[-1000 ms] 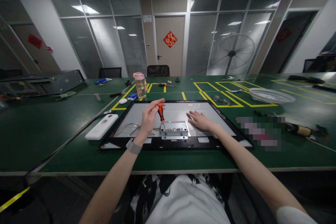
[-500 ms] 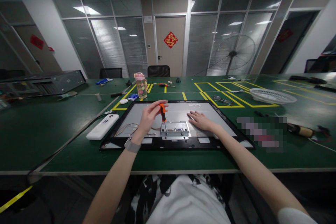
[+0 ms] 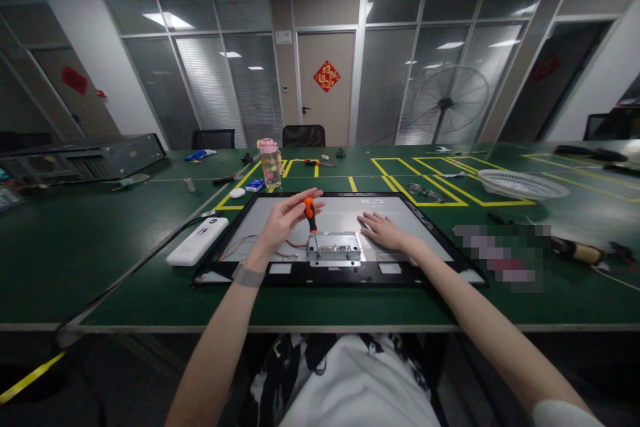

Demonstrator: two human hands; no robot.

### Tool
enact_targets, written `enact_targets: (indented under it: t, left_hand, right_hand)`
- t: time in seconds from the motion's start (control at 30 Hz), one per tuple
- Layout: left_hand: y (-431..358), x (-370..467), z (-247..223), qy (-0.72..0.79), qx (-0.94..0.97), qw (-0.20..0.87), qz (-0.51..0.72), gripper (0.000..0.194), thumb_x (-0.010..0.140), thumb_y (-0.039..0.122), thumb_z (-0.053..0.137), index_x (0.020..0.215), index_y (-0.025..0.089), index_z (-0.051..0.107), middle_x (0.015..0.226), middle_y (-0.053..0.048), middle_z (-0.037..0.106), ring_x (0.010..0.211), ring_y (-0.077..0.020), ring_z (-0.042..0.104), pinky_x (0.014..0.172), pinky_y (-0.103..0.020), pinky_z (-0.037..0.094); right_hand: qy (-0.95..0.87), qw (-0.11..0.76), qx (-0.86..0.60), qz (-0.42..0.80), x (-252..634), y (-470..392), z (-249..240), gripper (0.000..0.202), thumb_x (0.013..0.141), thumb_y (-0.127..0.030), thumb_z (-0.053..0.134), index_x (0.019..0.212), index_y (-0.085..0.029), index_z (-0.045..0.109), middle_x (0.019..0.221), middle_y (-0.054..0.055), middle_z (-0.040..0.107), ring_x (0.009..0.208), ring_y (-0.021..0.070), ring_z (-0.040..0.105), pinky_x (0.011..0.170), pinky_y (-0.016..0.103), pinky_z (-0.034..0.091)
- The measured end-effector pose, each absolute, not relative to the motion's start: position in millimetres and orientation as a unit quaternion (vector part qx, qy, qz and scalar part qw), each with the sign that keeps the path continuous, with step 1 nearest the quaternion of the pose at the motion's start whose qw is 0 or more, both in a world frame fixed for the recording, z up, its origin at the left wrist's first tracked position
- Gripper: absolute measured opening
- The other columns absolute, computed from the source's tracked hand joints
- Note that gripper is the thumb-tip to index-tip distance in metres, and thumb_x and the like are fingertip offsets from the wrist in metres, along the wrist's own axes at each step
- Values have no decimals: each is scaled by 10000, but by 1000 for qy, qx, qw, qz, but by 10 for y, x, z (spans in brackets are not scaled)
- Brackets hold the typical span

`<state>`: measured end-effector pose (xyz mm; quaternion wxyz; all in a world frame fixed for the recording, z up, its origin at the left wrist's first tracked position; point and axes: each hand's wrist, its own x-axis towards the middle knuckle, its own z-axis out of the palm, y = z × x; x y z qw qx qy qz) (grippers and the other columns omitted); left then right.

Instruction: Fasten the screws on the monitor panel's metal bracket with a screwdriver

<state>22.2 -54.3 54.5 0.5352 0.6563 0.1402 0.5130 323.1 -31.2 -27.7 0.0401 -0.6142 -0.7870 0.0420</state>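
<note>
My left hand (image 3: 284,219) grips the orange and black handle of a screwdriver (image 3: 311,215), which stands nearly upright. Its tip meets the left end of a metal bracket (image 3: 335,250) that has a row of ports; the exact contact point is too small to make out. The bracket sits on the lower middle of a flat display panel (image 3: 415,227), grey with a black frame, lying on the table. Flat on the panel, right of the bracket, rests my right hand (image 3: 383,230) with fingers spread. Thin cables (image 3: 245,240) run left from the bracket.
Left of the panel lies a white power bank (image 3: 197,241). Beyond it stand a pink-lidded bottle (image 3: 270,165) and a blue packet (image 3: 255,185). Glasses (image 3: 425,193), a white basket (image 3: 520,184) and a power tool (image 3: 575,250) are to the right. A computer case (image 3: 125,159) is far left.
My left hand has turned slightly at the wrist around the screwdriver handle, and its fingers have shifted a little. The right hand stays in place on the panel.
</note>
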Motion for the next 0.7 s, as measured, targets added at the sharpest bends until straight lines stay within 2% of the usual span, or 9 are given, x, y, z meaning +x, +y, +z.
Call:
enact_targets:
  t: [0.07, 0.17, 0.3, 0.47, 0.53, 0.7]
  left_hand:
    - [-535, 219, 538, 142, 651, 540, 514, 407, 814, 331, 681, 1187, 174, 637, 1133, -133, 663, 986, -258, 651, 891, -434, 509]
    - [-476, 218, 503, 175, 664, 487, 539, 354, 759, 314, 736, 1078, 170, 688, 971, -84, 702, 860, -200, 663, 836, -365, 529]
    - [-442, 203, 505, 208, 675, 423, 567, 255, 738, 324, 748, 945, 177, 728, 917, -54, 703, 896, -191, 643, 839, -303, 505]
    - [-534, 180, 577, 152, 657, 535, 509, 336, 820, 344, 660, 1095, 153, 689, 1087, -128, 677, 952, -245, 654, 864, -379, 503]
    - [-542, 184, 574, 149, 662, 536, 503, 359, 820, 334, 664, 1133, 160, 668, 1059, -123, 683, 913, -232, 661, 839, -380, 515]
    - [-471, 211, 519, 208, 693, 405, 559, 226, 746, 294, 736, 936, 174, 713, 874, -40, 682, 803, -162, 634, 746, -274, 514]
  right_hand:
    - [-787, 42, -614, 41, 3234, -311, -280, 617, 940, -527, 229, 1474, -225, 300, 1551, 101, 248, 1419, 334, 202, 1103, 560, 200]
    - [-790, 42, -610, 43, 3235, -313, -274, 615, 941, -520, 227, 1472, -218, 304, 1551, 103, 246, 1421, 333, 197, 1102, 560, 202]
    - [-788, 41, -612, 49, 3232, -313, -265, 614, 939, -518, 233, 1472, -221, 303, 1553, 101, 242, 1419, 342, 197, 1093, 579, 207]
    - [-788, 41, -612, 52, 3225, -322, -252, 611, 940, -517, 235, 1470, -223, 307, 1555, 102, 237, 1420, 341, 193, 1097, 575, 201]
    - [-788, 41, -612, 53, 3219, -332, -243, 614, 940, -515, 235, 1473, -215, 301, 1555, 105, 235, 1421, 341, 189, 1098, 574, 201]
    - [-789, 41, -610, 50, 3213, -345, -231, 611, 942, -501, 236, 1470, -202, 308, 1551, 110, 244, 1419, 343, 196, 1094, 579, 206]
